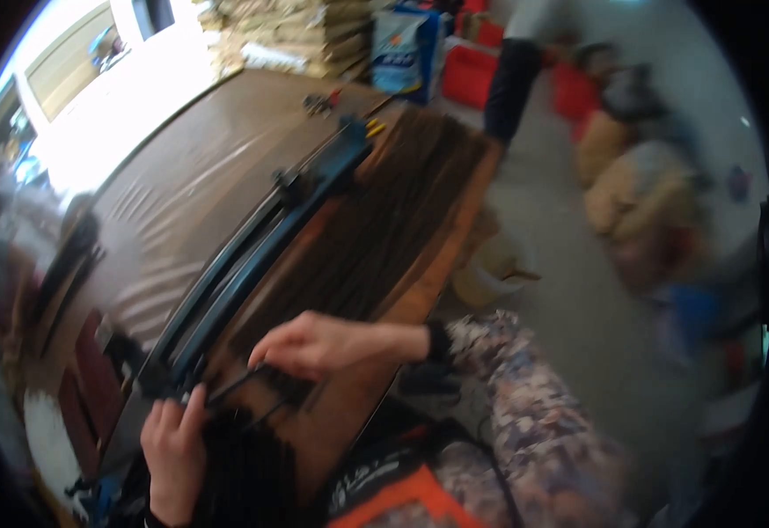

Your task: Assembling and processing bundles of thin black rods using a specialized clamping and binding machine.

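My right hand (314, 343) is closed, pinching a thin dark strip (237, 384) between thumb and fingers. The strip slants down and left to my left hand (173, 440), whose fingers are closed near its other end; blur hides the exact grip there. Both hands are at the near end of a long blue rail tool (257, 255), which looks like a manual tile cutter and runs away across the table. Below my left hand lies a bundle of black strips (244, 466). Dark brown strips (384, 220) lie side by side to the right of the rail.
A plastic-covered table (191, 176) carries the rail tool. Stacked brown packages (332, 35) and a blue-and-white bag (398, 53) stand at the far end. To the right are a pale bucket (490, 273), tan sacks (640, 194) and another person's dark-clothed leg (512, 88).
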The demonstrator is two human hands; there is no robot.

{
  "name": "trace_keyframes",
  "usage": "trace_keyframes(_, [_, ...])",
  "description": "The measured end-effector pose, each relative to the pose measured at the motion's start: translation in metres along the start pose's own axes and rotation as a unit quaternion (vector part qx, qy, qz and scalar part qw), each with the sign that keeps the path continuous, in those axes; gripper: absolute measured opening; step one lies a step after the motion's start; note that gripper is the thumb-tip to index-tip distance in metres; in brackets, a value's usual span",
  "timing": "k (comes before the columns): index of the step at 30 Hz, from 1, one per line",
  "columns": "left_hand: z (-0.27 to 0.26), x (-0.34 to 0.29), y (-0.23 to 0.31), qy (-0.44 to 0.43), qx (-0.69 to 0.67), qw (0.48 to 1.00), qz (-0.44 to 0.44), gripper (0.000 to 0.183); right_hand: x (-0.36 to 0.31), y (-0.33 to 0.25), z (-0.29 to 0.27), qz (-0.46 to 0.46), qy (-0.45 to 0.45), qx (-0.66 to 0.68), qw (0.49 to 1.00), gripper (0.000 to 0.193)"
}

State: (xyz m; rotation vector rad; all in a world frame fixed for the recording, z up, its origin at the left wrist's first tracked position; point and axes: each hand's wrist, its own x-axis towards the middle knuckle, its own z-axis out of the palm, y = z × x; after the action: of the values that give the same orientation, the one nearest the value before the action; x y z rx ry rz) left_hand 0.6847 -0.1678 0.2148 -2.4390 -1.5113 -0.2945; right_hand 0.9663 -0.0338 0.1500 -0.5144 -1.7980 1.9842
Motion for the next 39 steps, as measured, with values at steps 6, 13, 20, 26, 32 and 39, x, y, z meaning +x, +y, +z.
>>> trace_keyframes(6, [-0.021, -0.005, -0.002, 0.042, 0.04, 0.997, -0.052, 0.04, -0.01, -0.02, -0.03, 0.046, -0.073, 0.001, 0.996, 0.035])
trace_keyframes(13, [-0.024, -0.026, -0.008, 0.067, 0.05, 0.992, -0.096, 0.039, -0.004, -0.019, -0.033, 0.018, -0.093, -0.038, 0.995, 0.033])
trace_keyframes(20, [-0.038, -0.034, -0.005, 0.083, 0.052, 0.99, -0.106, 0.029, 0.012, -0.032, -0.015, -0.036, -0.047, -0.016, 0.998, 0.038])
trace_keyframes(26, [-0.102, -0.105, -0.087, 0.194, 0.185, 0.934, -0.235, 0.011, 0.076, -0.016, -0.029, -0.033, -0.016, -0.212, 0.977, 0.026])
trace_keyframes(32, [-0.129, -0.173, -0.087, 0.237, 0.159, 0.896, -0.339, 0.017, 0.185, -0.005, 0.031, -0.151, -0.011, -0.344, 0.927, 0.013])
trace_keyframes(39, [-0.107, -0.204, -0.056, 0.189, 0.126, 0.889, -0.397, 0.022, 0.252, 0.0, 0.094, -0.311, -0.06, -0.344, 0.884, 0.01])
